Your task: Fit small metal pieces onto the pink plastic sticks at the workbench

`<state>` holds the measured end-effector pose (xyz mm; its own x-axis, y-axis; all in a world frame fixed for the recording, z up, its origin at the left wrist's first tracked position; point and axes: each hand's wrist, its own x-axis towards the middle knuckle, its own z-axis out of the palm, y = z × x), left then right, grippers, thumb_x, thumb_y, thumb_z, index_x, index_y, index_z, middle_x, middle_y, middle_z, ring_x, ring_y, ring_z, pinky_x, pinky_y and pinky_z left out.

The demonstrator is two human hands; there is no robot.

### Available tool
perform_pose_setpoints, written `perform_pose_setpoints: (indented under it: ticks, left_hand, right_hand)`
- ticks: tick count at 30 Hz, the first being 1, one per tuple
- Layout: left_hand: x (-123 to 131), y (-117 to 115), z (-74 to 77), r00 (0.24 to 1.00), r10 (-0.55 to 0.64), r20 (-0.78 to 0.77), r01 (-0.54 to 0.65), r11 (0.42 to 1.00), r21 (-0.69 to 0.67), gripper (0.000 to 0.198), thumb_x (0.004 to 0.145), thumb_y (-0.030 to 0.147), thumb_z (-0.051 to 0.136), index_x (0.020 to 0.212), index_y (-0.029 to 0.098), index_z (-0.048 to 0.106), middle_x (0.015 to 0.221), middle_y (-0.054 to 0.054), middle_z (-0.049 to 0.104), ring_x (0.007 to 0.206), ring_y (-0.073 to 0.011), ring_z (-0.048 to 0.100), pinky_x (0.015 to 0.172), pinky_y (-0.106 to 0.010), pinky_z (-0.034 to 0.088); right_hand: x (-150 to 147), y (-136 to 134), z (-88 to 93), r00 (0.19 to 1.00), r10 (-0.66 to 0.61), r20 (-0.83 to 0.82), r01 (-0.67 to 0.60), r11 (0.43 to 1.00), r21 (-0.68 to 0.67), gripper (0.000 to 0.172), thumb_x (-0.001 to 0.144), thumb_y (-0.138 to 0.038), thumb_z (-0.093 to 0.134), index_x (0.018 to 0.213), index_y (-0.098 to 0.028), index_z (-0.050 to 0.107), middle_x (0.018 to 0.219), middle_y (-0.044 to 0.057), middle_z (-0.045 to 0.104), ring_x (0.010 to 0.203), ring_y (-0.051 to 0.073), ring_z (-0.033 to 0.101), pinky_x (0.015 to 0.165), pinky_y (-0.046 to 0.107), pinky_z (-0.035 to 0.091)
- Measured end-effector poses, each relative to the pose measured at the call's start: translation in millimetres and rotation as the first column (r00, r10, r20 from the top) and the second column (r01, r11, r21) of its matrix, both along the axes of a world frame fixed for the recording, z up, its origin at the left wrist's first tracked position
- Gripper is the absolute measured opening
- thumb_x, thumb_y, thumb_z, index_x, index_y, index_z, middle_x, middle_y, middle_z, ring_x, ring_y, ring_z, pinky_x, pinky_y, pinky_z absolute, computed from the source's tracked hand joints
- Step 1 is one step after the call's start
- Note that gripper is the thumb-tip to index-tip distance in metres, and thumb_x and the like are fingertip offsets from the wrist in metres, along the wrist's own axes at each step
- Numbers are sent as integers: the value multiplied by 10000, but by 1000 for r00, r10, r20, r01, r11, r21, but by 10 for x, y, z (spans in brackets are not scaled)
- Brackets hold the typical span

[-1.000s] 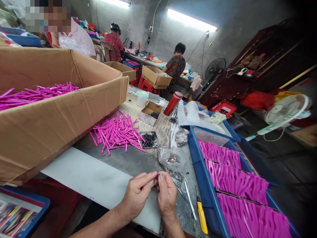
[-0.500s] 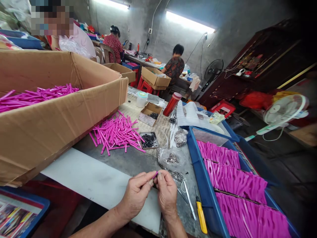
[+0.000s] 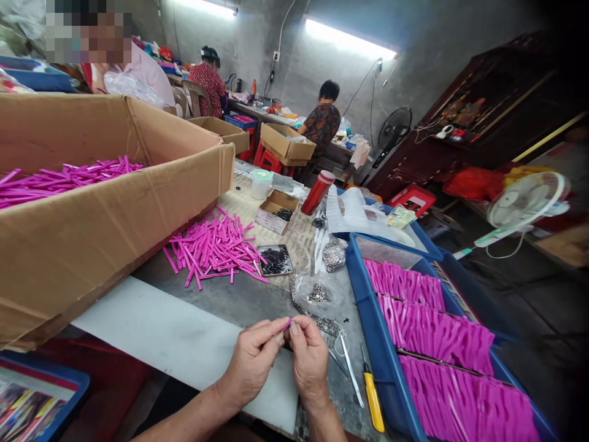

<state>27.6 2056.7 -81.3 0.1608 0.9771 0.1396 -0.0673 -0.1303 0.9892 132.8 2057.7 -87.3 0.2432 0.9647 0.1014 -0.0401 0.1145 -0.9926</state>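
Observation:
My left hand (image 3: pixel 253 356) and my right hand (image 3: pixel 308 356) meet above the near edge of the table. Both pinch a small magenta plastic strip (image 3: pixel 287 324) between thumb and fingertips; most of it is hidden by the fingers. Beyond them lies a loose pile of slim magenta strips (image 3: pixel 211 248). A small square tray of black parts (image 3: pixel 275 260) touches the pile's right side. Closer to my hands, an open clear bag (image 3: pixel 324 293) holds small metal pieces. Under my left forearm is a pale flat board (image 3: pixel 175 331).
A large cardboard box (image 3: pixel 115 227) with more strips stands at left. On the right a blue crate (image 3: pixel 386 374) holds rows of magenta pieces. Near it lie a yellow-handled screwdriver (image 3: pixel 373 399) and tweezers (image 3: pixel 352 371). A red flask (image 3: pixel 317 193) stands farther back. Several people sit beyond.
The view has shifted very slightly. Both hands stay in the same place, still pinching the magenta strip, which shows a little more between the fingertips.

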Motion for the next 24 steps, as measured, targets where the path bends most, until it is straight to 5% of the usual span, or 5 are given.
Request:
perform_pose_setpoints:
  ticks: [11, 24]
  left_hand:
    - [53, 6, 19, 958, 6, 286, 73, 962, -264, 284, 690, 260, 559, 929, 133, 646, 591, 17, 452, 380, -27, 332, 351, -166, 260]
    - [74, 102, 77, 934, 14, 357, 151, 891, -429, 361, 619, 326, 629, 905, 106, 649, 532, 18, 478, 349, -15, 301, 326, -153, 188]
  right_hand:
    - [52, -27, -62, 993, -32, 111, 33, 999, -11, 152, 739, -317, 525, 714, -170, 550, 586, -22, 511, 524, 99, 467, 485, 200, 401]
    - [108, 18, -70, 972, -59, 227, 52, 998, 39, 122, 746, -289, 514, 721, -173, 542, 588, -24, 510, 541, 97, 466, 506, 196, 393]
